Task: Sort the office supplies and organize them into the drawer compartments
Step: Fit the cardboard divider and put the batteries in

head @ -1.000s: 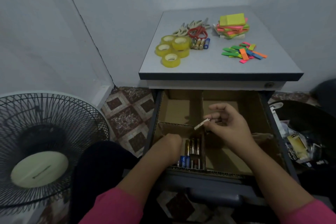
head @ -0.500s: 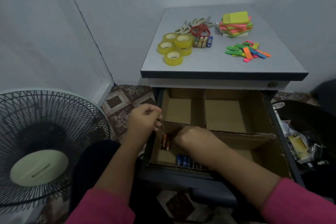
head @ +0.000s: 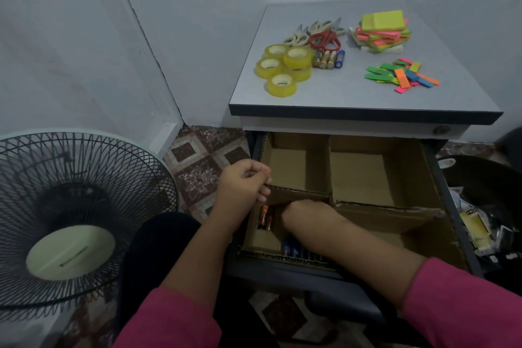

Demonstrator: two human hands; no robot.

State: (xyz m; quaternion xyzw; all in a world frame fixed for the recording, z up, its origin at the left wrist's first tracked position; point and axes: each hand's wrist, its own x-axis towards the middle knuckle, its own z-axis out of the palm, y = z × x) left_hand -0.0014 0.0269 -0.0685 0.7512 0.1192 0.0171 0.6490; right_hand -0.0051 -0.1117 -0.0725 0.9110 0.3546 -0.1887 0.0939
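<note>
The open drawer (head: 440, 206) has cardboard dividers (head: 330, 167) forming compartments. My right hand (head: 308, 215) reaches down into the front left compartment, its fingers hidden. Orange-black batteries (head: 264, 217) lie there to its left, and blue ones (head: 291, 248) lie near the front wall. My left hand (head: 243, 183) is curled at the drawer's left edge and pinches the end of the cross divider. On the cabinet top (head: 339, 99) lie yellow tape rolls (head: 282, 68), more batteries (head: 329, 59), scissors (head: 319, 35), a sticky-note stack (head: 381, 34) and coloured flags (head: 401, 76).
A black floor fan (head: 70, 220) stands close on the left. Dark clutter and small packets (head: 480, 232) sit to the right of the drawer. The two back compartments (head: 358, 175) hold nothing. Patterned floor tiles show between fan and cabinet.
My right hand, which held a battery above the drawer, has gone down into the front left compartment. My left hand has come out of that compartment to the drawer's left edge.
</note>
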